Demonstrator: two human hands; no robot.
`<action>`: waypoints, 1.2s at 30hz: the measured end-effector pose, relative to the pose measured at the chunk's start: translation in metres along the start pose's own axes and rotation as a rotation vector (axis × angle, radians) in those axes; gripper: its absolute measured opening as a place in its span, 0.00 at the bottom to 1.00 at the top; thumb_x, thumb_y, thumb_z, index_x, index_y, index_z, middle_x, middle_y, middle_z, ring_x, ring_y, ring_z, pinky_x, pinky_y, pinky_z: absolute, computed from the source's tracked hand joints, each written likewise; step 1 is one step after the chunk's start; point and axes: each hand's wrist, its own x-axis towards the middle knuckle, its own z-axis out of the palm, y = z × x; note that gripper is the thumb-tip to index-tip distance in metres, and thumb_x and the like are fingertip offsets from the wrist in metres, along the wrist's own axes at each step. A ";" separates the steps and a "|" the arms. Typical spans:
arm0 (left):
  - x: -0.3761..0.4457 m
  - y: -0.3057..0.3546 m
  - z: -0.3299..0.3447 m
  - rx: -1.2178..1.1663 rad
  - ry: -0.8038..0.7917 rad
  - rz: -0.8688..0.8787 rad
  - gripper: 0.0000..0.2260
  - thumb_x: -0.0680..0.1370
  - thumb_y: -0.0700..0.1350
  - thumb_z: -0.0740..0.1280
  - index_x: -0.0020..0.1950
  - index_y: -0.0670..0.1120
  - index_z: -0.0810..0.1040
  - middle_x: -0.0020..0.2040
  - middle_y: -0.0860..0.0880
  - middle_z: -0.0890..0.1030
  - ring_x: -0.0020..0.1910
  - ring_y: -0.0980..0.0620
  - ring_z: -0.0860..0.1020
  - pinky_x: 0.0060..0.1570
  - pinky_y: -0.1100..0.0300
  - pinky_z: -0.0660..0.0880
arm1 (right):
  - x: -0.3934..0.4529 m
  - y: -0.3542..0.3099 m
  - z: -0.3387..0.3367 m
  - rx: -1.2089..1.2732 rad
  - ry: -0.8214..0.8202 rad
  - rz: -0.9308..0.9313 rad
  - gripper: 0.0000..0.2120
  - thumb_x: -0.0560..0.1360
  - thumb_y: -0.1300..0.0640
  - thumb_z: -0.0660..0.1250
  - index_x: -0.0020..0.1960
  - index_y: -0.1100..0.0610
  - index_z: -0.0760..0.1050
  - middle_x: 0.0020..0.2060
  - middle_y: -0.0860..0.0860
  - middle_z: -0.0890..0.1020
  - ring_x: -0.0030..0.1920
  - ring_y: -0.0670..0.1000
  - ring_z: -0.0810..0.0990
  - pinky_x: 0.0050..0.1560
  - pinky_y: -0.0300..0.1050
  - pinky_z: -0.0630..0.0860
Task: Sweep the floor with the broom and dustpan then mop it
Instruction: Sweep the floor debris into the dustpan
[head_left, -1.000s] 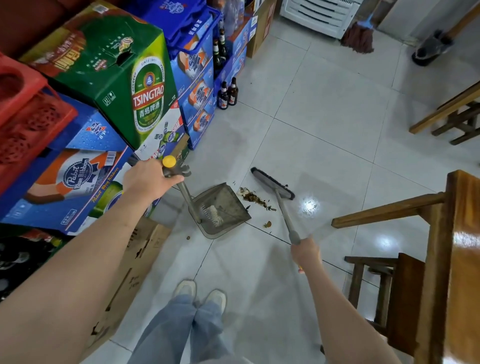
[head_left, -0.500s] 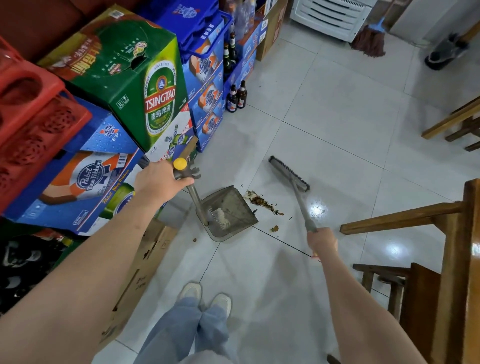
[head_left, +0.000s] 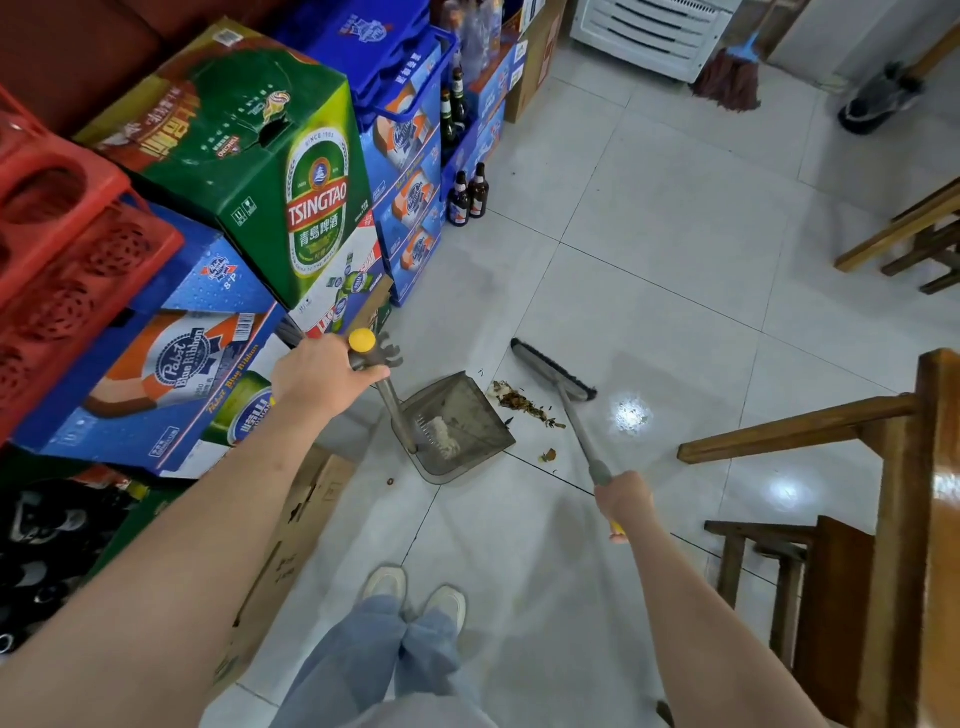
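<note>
The left hand is curled round the top of the dustpan's upright handle, just below its yellow cap, and the pan sits on the tiled floor with its mouth facing a small debris pile. The right hand grips the broom handle, with the bristle head on the floor just beyond the pile. A mop stands well apart by the far wall, and 2 bottles stand beside stacked beer cartons.

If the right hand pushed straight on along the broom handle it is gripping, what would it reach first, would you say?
Most likely the broom head on the floor, since the right hand points up the handle toward it; the debris pile lies just left of that line. Depth is hard to judge.
</note>
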 end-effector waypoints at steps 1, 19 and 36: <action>-0.001 0.000 0.000 0.001 0.000 0.002 0.23 0.70 0.66 0.69 0.40 0.45 0.78 0.39 0.44 0.81 0.43 0.41 0.80 0.39 0.55 0.73 | -0.004 0.006 0.005 0.001 -0.005 0.000 0.09 0.77 0.60 0.60 0.53 0.64 0.72 0.46 0.62 0.78 0.35 0.62 0.80 0.21 0.44 0.74; -0.018 -0.003 0.003 -0.026 0.001 0.008 0.24 0.70 0.65 0.69 0.39 0.43 0.75 0.36 0.43 0.78 0.40 0.41 0.79 0.37 0.55 0.76 | -0.039 0.060 0.044 0.075 0.123 -0.067 0.16 0.74 0.53 0.59 0.59 0.56 0.77 0.47 0.57 0.81 0.46 0.61 0.82 0.46 0.57 0.82; -0.021 -0.006 0.005 -0.049 0.016 0.037 0.22 0.71 0.64 0.69 0.38 0.45 0.75 0.35 0.45 0.79 0.40 0.42 0.80 0.36 0.56 0.75 | -0.051 0.039 0.032 0.078 0.032 -0.016 0.12 0.76 0.58 0.58 0.55 0.63 0.73 0.44 0.59 0.78 0.31 0.59 0.80 0.26 0.49 0.80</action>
